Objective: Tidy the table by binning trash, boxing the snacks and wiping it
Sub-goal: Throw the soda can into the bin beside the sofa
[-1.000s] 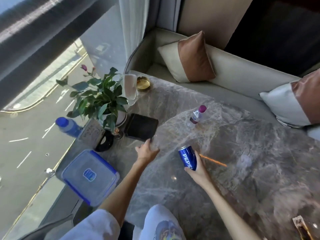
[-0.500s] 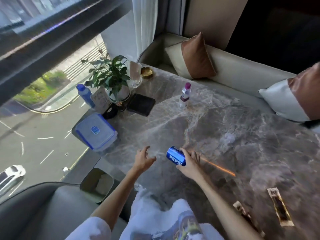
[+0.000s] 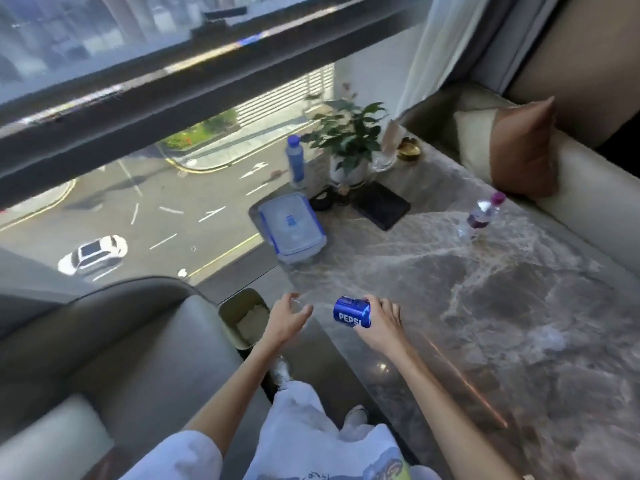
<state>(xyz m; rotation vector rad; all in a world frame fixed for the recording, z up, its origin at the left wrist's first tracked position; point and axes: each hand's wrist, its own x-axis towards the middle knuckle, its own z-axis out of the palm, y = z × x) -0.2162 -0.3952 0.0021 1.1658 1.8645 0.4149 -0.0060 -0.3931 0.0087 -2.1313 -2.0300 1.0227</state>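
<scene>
1. Looking down through the head view, we saw the right hand [image 3: 379,323] wrapped round a blue Pepsi can [image 3: 351,311]. The can lay on its side in that grip, just above the near corner of the marble surface [image 3: 485,306].
2. The left hand [image 3: 285,318] hung just beside the can with its fingers spread and loosely bent. It held nothing we could make out.
3. A small bin [image 3: 230,315] stood on the floor just left of the left hand, with some pale waste inside. We judged the can was bound for it.
4. To do this well, we thought the can should clear the surface's edge, come right over the bin's mouth and stay level in case of dregs. It should then be released low.
5. A blue-lidded box [image 3: 292,230] and a small bottle [image 3: 481,216] stood farther along the surface, apart from both hands.
</scene>
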